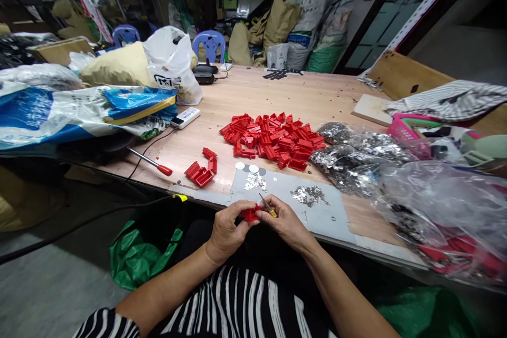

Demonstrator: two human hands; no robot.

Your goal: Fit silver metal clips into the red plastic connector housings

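Note:
My left hand [227, 228] is closed on a small red plastic part [250, 214], held just off the table's front edge. In my right hand [288, 226] is a small screwdriver [272, 211] with a yellow handle, its thin metal shaft pointing up and left. The right fingertips also touch the red part; details inside the part are hidden by fingers. Beyond my hands a grey mat [283, 195] carries a pile of white-looking small metal pieces [255, 181] and a pile of darker metal pieces [309, 195].
A heap of red plastic parts [273, 140] lies behind the mat, with several more red parts [200, 173] to the left. A red-tipped lever [163, 169] juts over the left edge. Clear bags of metal pieces [348, 166] crowd the right. Green bags [144, 253] hang below.

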